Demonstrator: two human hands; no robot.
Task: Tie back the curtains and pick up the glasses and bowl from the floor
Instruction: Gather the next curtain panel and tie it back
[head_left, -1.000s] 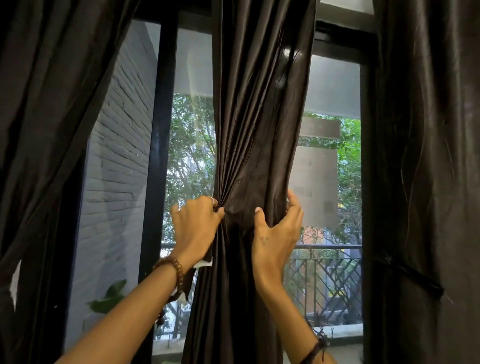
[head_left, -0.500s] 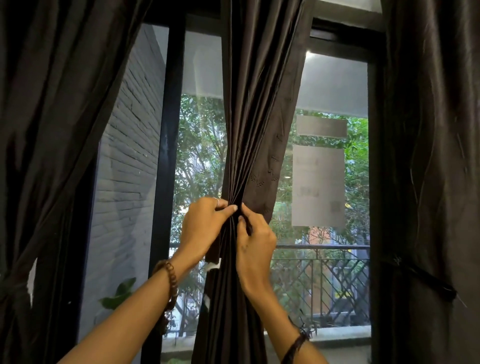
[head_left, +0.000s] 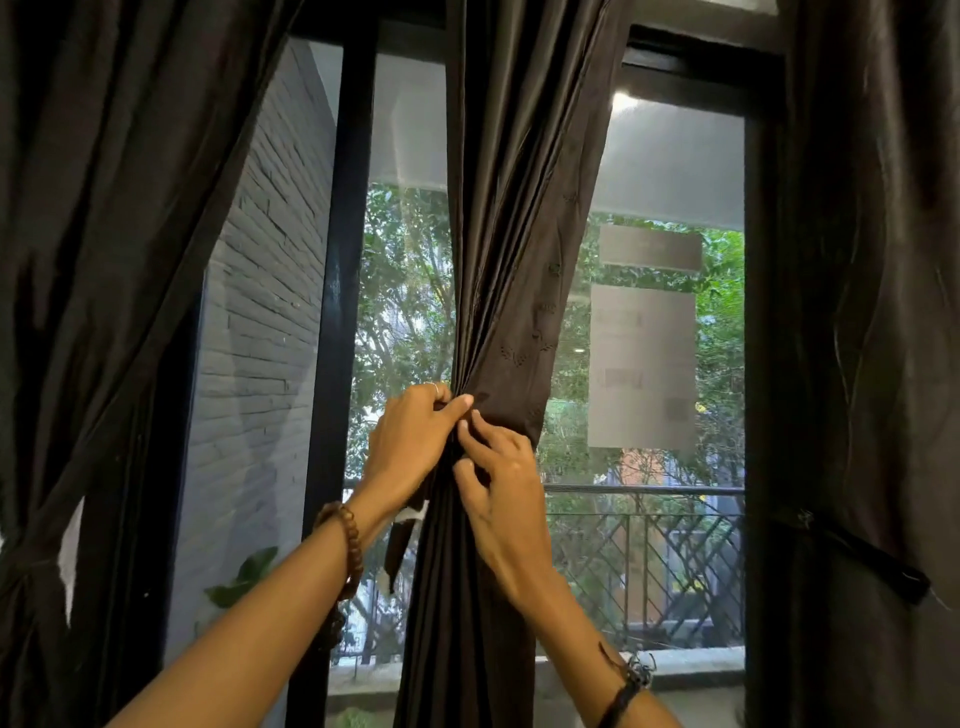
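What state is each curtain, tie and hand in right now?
middle curtain: gathered into a bunch at hand height, not yet tied.
left curtain: drawn aside, cinched low.
right curtain: held back by a dark tie.
left hand: fingers curled, gripping the bunch.
right hand: pinching the gathered folds.
window: closed, as far as visible.

Middle curtain (head_left: 498, 260) between left curtain (head_left: 104, 260) and right curtain (head_left: 872, 312), before window (head_left: 665, 156); railing (head_left: 649, 545) behind glass
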